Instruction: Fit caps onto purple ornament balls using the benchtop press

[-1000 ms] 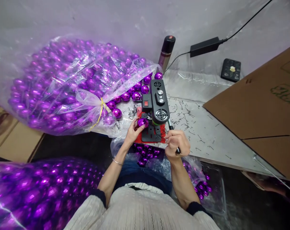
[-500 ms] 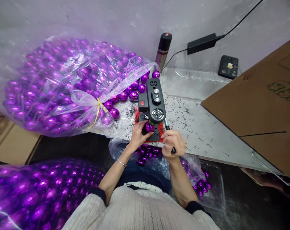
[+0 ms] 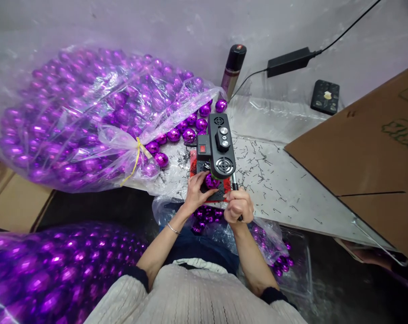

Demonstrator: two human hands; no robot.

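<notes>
A shiny purple faceted ball ornament (image 3: 212, 181) sits under the front end of a small black press machine (image 3: 221, 143). My left hand (image 3: 196, 193) curls around it from the left, thumb at the front and fingers behind, closed on it. The top of the ball is hidden by the machine head. On the right, my right hand (image 3: 239, 207) is wrapped in a fist around the black-gripped metal lever (image 3: 234, 180) of the press. Beneath the ball lies the machine's dark base plate (image 3: 217, 195) on a red mat (image 3: 193, 157).
A clear bag of purple balls (image 3: 89, 117), tied with yellow, fills the table's left. Small dark hook-like bits litter the white tabletop (image 3: 278, 180). A spray can (image 3: 233, 69) stands behind, near a power adapter (image 3: 289, 62). At right is a cardboard box (image 3: 369, 148).
My right hand and the lever have shifted slightly left and toward my body relative to the machine. My left hand stays at the ball. The whole view has moved a little.
</notes>
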